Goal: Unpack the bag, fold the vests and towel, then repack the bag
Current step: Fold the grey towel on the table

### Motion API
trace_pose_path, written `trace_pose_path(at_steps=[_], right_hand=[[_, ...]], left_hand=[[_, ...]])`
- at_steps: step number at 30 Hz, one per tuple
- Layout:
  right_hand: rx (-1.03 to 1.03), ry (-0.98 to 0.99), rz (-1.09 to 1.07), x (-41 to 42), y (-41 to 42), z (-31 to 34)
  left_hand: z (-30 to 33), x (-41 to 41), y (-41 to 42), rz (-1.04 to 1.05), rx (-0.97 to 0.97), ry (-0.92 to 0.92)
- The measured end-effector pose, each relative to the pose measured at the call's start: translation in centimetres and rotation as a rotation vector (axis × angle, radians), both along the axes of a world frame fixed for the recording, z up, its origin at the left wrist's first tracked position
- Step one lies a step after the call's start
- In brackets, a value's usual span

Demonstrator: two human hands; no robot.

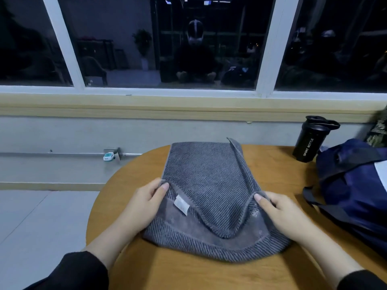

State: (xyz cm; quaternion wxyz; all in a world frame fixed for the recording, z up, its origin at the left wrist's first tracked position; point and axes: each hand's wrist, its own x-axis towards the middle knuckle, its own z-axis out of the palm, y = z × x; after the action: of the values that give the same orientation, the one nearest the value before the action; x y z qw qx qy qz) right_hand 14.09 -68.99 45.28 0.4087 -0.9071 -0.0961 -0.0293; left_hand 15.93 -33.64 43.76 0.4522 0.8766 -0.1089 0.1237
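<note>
Risk: the raised right-hand layer of the towel (pixel 209 185) may slump or fold crooked if either pinch releases unevenly, leaving a skewed edge. The left hand (pixel 144 203) pinches the near-left corner between thumb and fingers; the right hand (pixel 282 212) pinches the near-right edge likewise. The towel lies mid-table (pixel 167 273), left of the bag (pixel 354 185).

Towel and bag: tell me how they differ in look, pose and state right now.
The towel is grey with a diagonal ribbed weave; the bag is smooth navy with dark straps. The towel lies mid-table, partly folded; the bag sits slumped at the table's right edge, partly out of frame. The left hand and right hand each pinch a towel corner; nothing touches the bag. Both are soft fabric resting on the round wooden table.
</note>
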Motion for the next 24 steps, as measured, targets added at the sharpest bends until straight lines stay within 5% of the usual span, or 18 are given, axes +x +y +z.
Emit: trace_pose_path(at_steps=[7,14,20,24], right_hand=[[0.064,-0.104,-0.139,7.4,0.2,1.6],[-0.261,0.12,0.007,16.2,3.1,-2.9],[-0.685,0.181,-0.316,15.0,1.8,-6.7],[-0.698,0.227,-0.314,13.4,1.4,-6.6]], left_hand=[[1.8,9.0,-1.9,0.15,0.076,-0.034],[-3.2,13.5,-2.9,0.061,0.529,0.253],[-4.5,13.9,-2.2,0.077,0.617,0.196],[-4.4,12.7,-2.5,0.084,0.624,0.192]])
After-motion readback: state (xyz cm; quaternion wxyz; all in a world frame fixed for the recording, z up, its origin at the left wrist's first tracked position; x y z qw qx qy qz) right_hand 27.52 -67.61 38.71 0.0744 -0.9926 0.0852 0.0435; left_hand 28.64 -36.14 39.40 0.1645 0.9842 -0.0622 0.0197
